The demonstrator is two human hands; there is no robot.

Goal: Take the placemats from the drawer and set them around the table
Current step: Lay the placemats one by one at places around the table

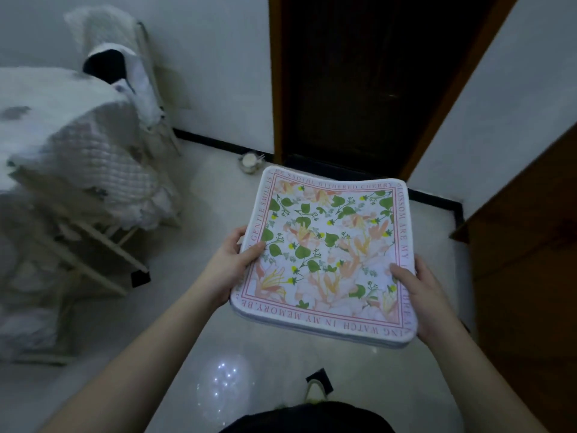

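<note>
A stack of square placemats, the top one white with pink flowers, green leaves and a red lettered border, is held flat in front of me above the floor. My left hand grips the stack's left edge, thumb on top. My right hand grips its right edge, thumb on top and fingers underneath. The table, covered with a white quilted cloth, stands at the left.
A white folding chair stands by the table's near corner, another chair with clothes on it behind. A dark wooden door is straight ahead, wooden furniture at the right. A small jar sits on the floor by the wall.
</note>
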